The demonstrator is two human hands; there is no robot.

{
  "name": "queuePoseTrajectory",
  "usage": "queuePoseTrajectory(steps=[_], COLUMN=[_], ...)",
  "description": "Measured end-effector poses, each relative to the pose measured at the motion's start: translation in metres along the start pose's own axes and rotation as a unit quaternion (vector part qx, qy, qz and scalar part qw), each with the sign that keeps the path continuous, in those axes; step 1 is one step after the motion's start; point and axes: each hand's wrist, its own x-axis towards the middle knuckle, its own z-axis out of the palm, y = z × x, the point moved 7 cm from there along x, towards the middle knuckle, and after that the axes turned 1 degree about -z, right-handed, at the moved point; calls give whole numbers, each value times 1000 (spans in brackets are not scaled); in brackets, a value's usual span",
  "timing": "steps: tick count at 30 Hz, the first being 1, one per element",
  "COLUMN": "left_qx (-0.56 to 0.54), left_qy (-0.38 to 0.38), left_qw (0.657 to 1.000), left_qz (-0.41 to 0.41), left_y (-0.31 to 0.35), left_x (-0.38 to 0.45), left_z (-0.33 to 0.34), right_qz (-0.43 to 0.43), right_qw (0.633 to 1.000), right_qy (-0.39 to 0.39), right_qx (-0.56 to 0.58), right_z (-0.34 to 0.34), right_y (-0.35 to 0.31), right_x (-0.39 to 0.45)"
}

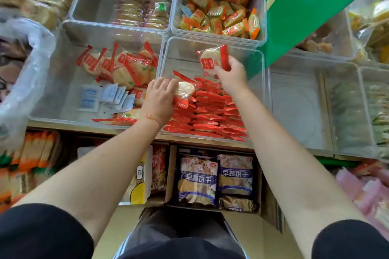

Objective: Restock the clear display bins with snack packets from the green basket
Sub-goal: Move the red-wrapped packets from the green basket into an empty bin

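A clear display bin [212, 45] in front of me holds neat rows of red-edged rice cracker packets [210, 118]. My right hand [231, 75] holds one red and clear packet [212, 60] lifted above the back of this bin. My left hand [161, 96] grips another such packet [185, 92] at the left end of the rows, inside the bin. A green container [305, 10] juts in at the upper right, tilted; its inside is hidden.
The bin to the left [63, 69] holds loose red packets and small blue-white sachets [105, 96]. A far bin [219, 17] holds orange packets. A clear bin [299, 107] stands to the right. Below the shelf edge stand boxes of blue bagged biscuits [216, 176]. A plastic bag [23, 73] bulges at left.
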Motion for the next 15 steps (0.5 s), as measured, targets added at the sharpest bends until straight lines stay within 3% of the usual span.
queuePoseTrajectory(steps=[6,10,12,15], left_qx=[3,2,-1,-2], left_qy=[-12,0,3,9], left_qw=[1000,1000,1000,1000], left_qz=[-3,-4,-2,2], left_y=[0,-1,0,-1], left_x=[1,1,1,1], left_z=[1,1,1,2], right_qz=[-33,-63,-59,-34], right_qw=[995,981,963,908], right_qy=[-79,-102,-125,-213], right_qx=[-43,-150,-230,-358], right_z=[53,74,85,102], right_y=[-7,-5,3,7], right_x=[32,41,45,41])
